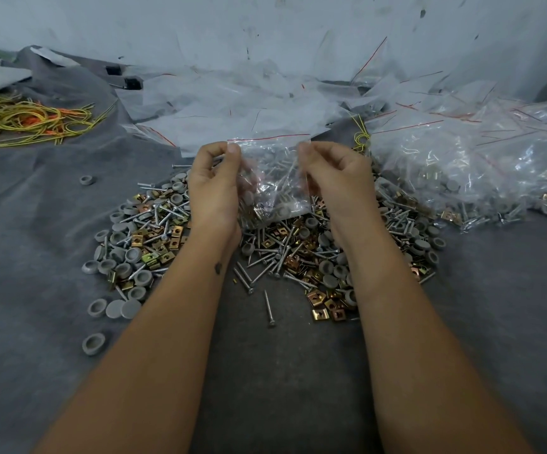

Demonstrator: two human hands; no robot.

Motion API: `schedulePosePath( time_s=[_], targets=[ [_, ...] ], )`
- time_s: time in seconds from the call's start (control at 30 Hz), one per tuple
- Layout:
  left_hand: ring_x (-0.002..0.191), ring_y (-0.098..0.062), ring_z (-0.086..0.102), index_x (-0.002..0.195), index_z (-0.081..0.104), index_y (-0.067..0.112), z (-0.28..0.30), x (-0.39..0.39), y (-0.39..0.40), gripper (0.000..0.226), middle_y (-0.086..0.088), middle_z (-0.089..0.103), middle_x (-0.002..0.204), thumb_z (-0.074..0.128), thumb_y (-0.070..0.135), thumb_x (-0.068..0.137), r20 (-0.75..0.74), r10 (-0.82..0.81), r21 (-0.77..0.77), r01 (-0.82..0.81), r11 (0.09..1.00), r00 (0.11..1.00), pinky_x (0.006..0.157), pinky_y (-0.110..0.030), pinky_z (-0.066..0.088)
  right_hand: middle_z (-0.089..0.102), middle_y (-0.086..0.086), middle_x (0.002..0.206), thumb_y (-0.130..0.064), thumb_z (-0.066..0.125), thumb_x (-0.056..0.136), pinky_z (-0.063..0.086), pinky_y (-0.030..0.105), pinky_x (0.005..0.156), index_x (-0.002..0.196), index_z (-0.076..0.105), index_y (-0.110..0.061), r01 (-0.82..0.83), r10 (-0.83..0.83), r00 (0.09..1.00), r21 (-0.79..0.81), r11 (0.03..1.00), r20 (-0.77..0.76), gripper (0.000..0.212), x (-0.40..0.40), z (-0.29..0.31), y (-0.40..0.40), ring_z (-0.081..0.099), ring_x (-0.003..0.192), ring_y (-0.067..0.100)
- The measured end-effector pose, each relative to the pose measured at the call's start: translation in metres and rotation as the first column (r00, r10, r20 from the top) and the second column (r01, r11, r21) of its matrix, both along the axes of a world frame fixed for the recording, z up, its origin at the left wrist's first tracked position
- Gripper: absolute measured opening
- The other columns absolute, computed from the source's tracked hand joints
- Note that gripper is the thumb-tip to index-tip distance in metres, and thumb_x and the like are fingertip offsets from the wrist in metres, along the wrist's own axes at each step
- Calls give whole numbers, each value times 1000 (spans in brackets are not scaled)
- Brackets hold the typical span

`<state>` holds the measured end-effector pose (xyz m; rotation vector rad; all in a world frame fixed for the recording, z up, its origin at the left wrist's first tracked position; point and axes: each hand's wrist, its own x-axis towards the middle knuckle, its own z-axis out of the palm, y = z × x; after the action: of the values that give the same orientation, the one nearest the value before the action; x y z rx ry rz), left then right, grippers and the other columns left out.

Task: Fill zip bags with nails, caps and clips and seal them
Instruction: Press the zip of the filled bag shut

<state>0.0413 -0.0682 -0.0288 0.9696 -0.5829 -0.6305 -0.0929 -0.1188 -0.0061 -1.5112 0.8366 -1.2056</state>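
My left hand [214, 183] and right hand [334, 178] each pinch an upper corner of a clear, red-striped plastic zip bag [270, 178] holding hardware. The bag hangs above the heap of silver nails, grey round caps and brass square clips [275, 250]. Filled clear bags [468, 165] lie right of that heap on the grey cloth-covered counter [36, 208].

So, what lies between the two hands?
In the head view, a clear zip bag partly filled with hardware hangs between the left hand and the right hand; each pinches one upper corner, above the pile of loose parts.
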Motion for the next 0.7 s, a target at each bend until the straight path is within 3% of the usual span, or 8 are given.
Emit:
schedulePosePath(
  time_s=[0.07,0.2,0.33,0.47,0.6,0.7],
  targets=[
    [53,-13,53,84,56,22,0,1,-1,15,6,62,64,56,19,99,-17,35,-15,-35,999,999,52,-30,47,70,1,80,-15,75,83,57,29,71,93,71,-15,-45,43,994,-20,999,-97,10,1,-2,0,65,70,9],
    [62,-18,67,89,55,20,-2,-1,0,11,4,67,71,54,19,100,-116,48,-71,-56,996,992,76,-50,55,71,0,77,-6,75,82,53,22,68,81,70,-21,-34,29,993,-47,998,-115,15,3,-3,1,65,69,6],
    [68,-26,56,87,57,21,-1,1,0,12,-4,65,79,57,20,99,-131,29,-40,-34,999,991,65,-42,49,70,4,83,-14,73,86,57,28,73,84,71,-26,-18,14,997,-45,999,-74,13,3,-4,-1,63,76,11],
    [46,-11,52,89,54,19,0,4,2,11,3,68,68,53,19,101,-127,54,-64,-63,996,990,41,-22,41,68,-4,70,-14,73,85,54,22,66,80,71,-26,35,-35,999,-48,998,-16,13,1,-3,-1,60,66,6],
    [50,-16,58,91,49,20,1,10,3,11,-3,70,73,49,19,102,-241,101,-88,-126,988,965,41,-23,43,61,-11,58,-12,69,88,51,21,63,78,69,-21,159,-161,986,28,987,45,13,-5,0,-6,55,58,4],
    [51,-16,57,93,51,21,-1,7,3,8,-2,71,75,51,22,101,-118,62,-74,-71,995,991,44,-27,42,68,-11,66,-18,72,86,50,17,64,80,70,-23,34,-35,999,33,999,35,8,-5,1,-3,62,65,6]
  ],
)
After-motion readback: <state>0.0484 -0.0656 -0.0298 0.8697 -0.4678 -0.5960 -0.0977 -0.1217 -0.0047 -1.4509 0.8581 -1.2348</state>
